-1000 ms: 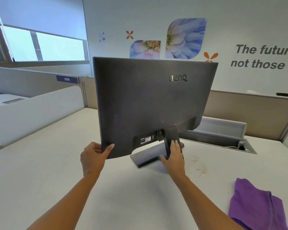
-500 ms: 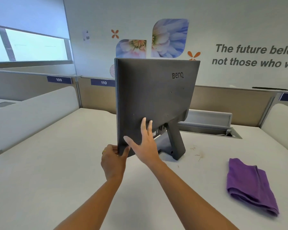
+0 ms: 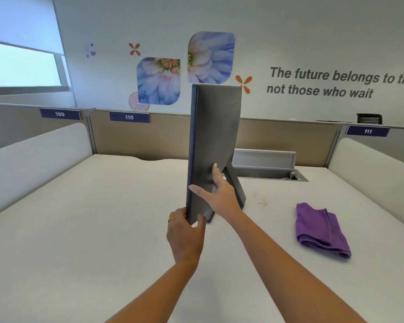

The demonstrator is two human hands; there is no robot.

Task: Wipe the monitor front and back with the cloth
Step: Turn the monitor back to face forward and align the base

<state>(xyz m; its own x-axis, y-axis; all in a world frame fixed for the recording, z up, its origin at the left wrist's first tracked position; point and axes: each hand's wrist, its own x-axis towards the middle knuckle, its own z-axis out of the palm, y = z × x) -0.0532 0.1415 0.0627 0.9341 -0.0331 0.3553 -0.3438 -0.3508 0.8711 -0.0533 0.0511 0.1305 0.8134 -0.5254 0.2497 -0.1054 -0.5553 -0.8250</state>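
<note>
A dark grey monitor (image 3: 216,131) stands on its stand (image 3: 237,190) in the middle of the white desk (image 3: 79,229), turned almost edge-on to me, its back facing right and its screen side hidden. My left hand (image 3: 186,236) grips the monitor's lower near corner, thumb on the back. My right hand (image 3: 216,197) presses flat on the lower back panel with straight fingers. A folded purple cloth (image 3: 320,229) lies on the desk to the right, apart from both hands.
An open cable tray (image 3: 266,164) sits in the desk behind the monitor. Low white and beige partitions (image 3: 168,138) enclose the desk on the left, back and right. Small brown stains (image 3: 259,199) mark the desk right of the stand.
The monitor has swung further round, from showing its full back to nearly edge-on. My right hand left the stand and now presses on the back panel; my left hand kept its corner grip.
</note>
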